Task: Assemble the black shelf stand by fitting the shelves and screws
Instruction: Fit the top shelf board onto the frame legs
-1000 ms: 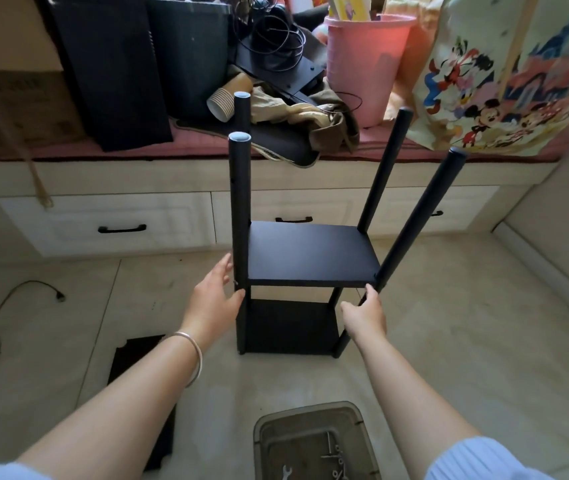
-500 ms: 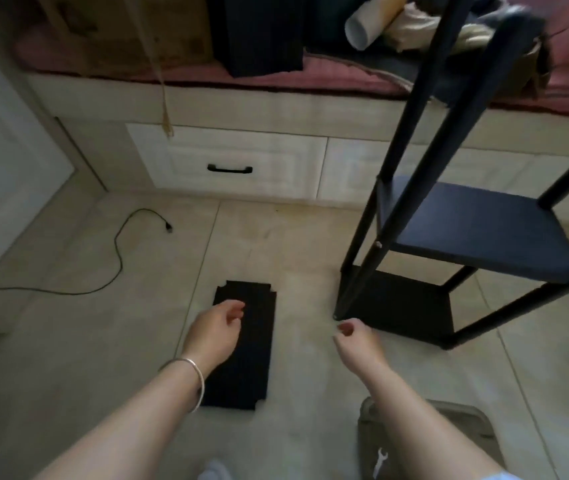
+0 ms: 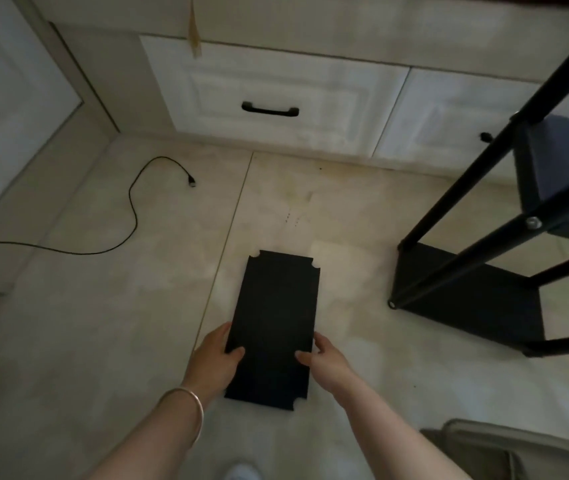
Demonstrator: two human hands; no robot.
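No readable text, label, brand, number or sign anywhere in view. Black shelf panel [image 3: 278, 327]: plain, unmarked surface. Black shelf stand [image 3: 477, 289]: no lettering visible on poles or shelves. White drawer front [image 3: 276, 88]: moulded panels only, no writing.
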